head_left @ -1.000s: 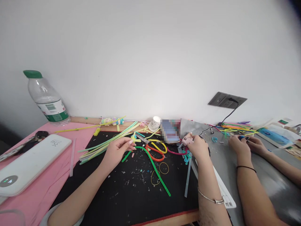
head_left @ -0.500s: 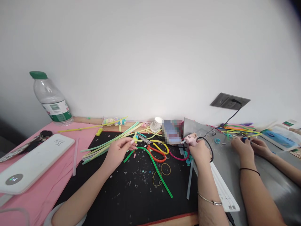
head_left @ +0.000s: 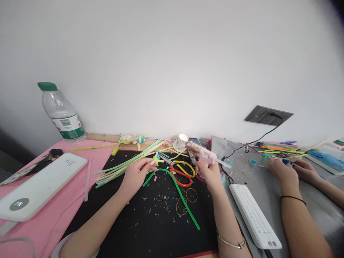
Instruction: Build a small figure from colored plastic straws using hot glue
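My right hand (head_left: pixel 211 175) is wrapped round a pink hot glue gun (head_left: pixel 208 156), raised above the mat, with a clear glue stick (head_left: pixel 225 163) jutting from its back and its front end blurred, pointing left. Between the thumb and fingers of my left hand (head_left: pixel 139 171) is a small yellow pipe-cleaner piece (head_left: pixel 158 159), partly hidden by the fingertips. Close to its right lie scissors (head_left: pixel 183 178) with orange and yellow handles. A bent green pipe cleaner (head_left: pixel 180 190) rests on the black mat (head_left: pixel 129 229) beside my left fingertips.
Left are a bottle (head_left: pixel 66 122) and a white power bank (head_left: pixel 40 186). Behind my hands lie pale pipe cleaners (head_left: pixel 129 161), a paper cup (head_left: pixel 180 142) and a phone (head_left: pixel 194 142). A white power strip (head_left: pixel 255 216) lies right, near another person's hands (head_left: pixel 285 172) holding something blue.
My right hand has lifted the glue gun from beside the phone and swung it leftward, its front now facing left. My left hand keeps its pinch. The whole view has shifted slightly.
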Available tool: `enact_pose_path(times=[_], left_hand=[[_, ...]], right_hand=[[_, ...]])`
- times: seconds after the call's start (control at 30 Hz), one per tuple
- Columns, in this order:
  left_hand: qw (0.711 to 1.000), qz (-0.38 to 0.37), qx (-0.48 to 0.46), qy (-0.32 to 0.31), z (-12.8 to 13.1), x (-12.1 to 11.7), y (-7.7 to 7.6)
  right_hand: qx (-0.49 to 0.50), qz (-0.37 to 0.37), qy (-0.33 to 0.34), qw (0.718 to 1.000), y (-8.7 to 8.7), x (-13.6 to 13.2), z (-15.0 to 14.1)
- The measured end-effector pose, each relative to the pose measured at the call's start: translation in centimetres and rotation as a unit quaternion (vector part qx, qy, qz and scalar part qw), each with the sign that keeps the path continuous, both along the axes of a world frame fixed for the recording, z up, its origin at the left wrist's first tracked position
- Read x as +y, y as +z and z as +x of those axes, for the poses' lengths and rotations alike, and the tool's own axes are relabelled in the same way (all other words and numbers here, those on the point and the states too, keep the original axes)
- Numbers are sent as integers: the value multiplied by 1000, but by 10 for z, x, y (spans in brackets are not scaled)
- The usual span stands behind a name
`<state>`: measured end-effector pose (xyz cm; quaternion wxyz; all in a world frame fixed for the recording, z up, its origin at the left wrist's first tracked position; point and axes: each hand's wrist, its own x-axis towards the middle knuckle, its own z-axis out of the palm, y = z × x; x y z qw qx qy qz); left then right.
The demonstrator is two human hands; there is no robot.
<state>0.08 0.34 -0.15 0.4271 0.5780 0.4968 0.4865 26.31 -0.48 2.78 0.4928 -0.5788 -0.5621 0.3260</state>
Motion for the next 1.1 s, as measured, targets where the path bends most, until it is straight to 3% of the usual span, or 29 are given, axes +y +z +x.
enact_pose_path(times=[0.13,0.23,0.43,1.1], left_hand=[[998,44,54,-8,1,-1,0],[990,90,109,-10,1,0,0],[980,132,151,-18,1,-1,-2],[979,123,165,-11,0,-3,2]], right_hand=[[40,-57,131,989,-10,-10,-23],[41,-81,174,981,-11,-13,-32],[13,-96,172,980,-11,-13,-34],[-10,-97,161,982,-7,-15,-33]])
